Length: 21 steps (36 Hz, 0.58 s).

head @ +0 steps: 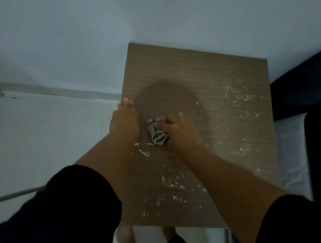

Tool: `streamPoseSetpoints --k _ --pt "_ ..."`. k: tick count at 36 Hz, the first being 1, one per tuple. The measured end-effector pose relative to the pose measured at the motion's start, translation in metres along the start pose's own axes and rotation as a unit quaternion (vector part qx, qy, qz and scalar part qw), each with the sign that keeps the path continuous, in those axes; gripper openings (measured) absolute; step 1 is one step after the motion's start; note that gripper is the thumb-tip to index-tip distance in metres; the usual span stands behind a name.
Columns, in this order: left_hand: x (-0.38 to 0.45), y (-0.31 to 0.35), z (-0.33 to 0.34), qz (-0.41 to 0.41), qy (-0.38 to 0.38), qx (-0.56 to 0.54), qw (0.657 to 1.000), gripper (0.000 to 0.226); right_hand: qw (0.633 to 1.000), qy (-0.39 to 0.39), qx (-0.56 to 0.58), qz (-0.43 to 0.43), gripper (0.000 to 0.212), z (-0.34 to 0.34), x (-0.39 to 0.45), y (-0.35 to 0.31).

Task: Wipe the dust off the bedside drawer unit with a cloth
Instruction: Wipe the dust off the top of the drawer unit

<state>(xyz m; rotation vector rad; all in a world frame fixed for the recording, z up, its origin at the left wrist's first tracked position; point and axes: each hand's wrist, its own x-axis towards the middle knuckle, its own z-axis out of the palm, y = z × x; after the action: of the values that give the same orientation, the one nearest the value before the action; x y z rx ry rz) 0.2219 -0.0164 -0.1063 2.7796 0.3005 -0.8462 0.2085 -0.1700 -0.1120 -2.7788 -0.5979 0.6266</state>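
Wiping is under way on the top of the bedside drawer unit (202, 86), seen from above by the head camera. The right hand (177, 131) bunches a striped cloth (158, 134) under curled fingers and bears it down on the wood near the middle of the panel's left half; the bunching gives a compact pad, probably so that pressure falls on a small patch. The left hand (124, 122) lies flat along the left edge of the top, fingers straight and close together, pointing towards the wall (138, 10); judged from its position, it steadies the unit against the sideways push of the wiping hand. A darker rounded patch (164, 97) lies just beyond the cloth, where the surface appears already cleared. Pale dust flecks (235, 97) remain to the right of this patch and across the near part of the top (171, 184), with a small heap (143, 153) just beside the cloth. The work therefore seems partly done, the right and near regions remaining. The unit stands against the wall, with a dark bed frame (314, 98) at its right and pale floor (43, 138) at its left. Its drawers are hidden from this view.
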Motion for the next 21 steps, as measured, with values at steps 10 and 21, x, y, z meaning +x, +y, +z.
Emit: streamPoseSetpoints --k 10,21 --pt "-0.02 0.021 0.003 0.05 0.013 0.027 0.998 0.063 0.998 0.027 0.045 0.029 0.042 0.0 -0.026 0.007" --pt "-0.002 0.058 -0.005 0.055 -0.019 0.017 0.998 0.104 0.97 0.202 0.06 0.119 0.036 -0.075 0.052 0.047"
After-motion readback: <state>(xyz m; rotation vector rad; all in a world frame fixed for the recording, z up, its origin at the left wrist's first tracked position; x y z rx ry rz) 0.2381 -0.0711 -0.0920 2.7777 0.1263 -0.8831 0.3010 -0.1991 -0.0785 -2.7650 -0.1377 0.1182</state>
